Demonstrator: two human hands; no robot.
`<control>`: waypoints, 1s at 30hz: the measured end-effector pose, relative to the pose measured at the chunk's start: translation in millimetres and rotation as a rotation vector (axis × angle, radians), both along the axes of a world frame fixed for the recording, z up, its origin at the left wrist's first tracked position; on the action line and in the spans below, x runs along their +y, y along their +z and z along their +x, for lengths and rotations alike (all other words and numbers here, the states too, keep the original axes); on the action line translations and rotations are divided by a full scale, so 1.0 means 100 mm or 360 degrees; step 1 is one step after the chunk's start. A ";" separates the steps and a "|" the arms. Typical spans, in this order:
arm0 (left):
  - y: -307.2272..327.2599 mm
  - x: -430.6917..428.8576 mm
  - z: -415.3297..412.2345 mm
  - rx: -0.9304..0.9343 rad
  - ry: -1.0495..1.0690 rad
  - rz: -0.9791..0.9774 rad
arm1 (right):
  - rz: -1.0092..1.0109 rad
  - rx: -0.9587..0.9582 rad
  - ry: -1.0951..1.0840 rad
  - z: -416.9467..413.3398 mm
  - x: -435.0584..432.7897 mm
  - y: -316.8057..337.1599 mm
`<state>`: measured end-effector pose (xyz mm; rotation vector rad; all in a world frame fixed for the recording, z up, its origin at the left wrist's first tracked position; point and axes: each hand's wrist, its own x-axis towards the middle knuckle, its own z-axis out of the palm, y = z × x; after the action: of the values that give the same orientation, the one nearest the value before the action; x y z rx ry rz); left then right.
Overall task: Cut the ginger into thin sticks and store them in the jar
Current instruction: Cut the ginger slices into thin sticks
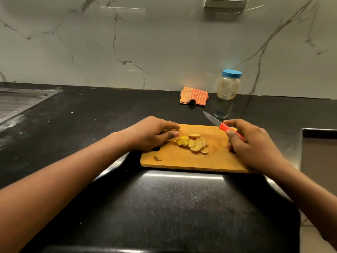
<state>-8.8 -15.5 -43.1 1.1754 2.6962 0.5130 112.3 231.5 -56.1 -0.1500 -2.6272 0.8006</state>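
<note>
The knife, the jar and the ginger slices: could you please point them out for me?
knife (pixel 223 127), head view, red handle by the blade.
jar (pixel 228 87), head view, middle of its clear body.
ginger slices (pixel 194 143), head view, middle of the pile.

The board (pixel 182 161) is a warm orange-brown wood. On it the ginger slices (pixel 193 144) are pale yellow with tan-brown rims. The knife (pixel 224 127) over the board's far right edge has a bright red handle and a silver-grey blade. Beyond the board, the cloth (pixel 194 95) is checked orange and white, and the jar (pixel 228 87) is clear with a yellowish tint and a blue lid (pixel 232 73). The counter (pixel 164 207) under the board is black with fine pale speckles; the wall (pixel 164 42) behind the board is off-white marble with dark grey veins.
</note>
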 end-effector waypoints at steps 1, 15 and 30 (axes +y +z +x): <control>-0.02 -0.03 -0.01 0.0015 -0.0004 -0.0004 | -0.0049 0.0018 -0.0003 0.00 0.01 -0.02; 0.20 -0.06 0.10 0.0070 0.0068 0.0066 | -0.0296 0.0234 0.0133 0.12 -0.15 -0.16; 0.25 0.36 -0.13 -0.0259 -0.0294 0.0018 | -0.0385 0.0420 0.0139 0.16 -0.13 -0.16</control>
<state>-21.5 20.5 -18.0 1.3086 2.4234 0.5694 128.5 218.2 -72.3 0.0059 -2.2979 1.0875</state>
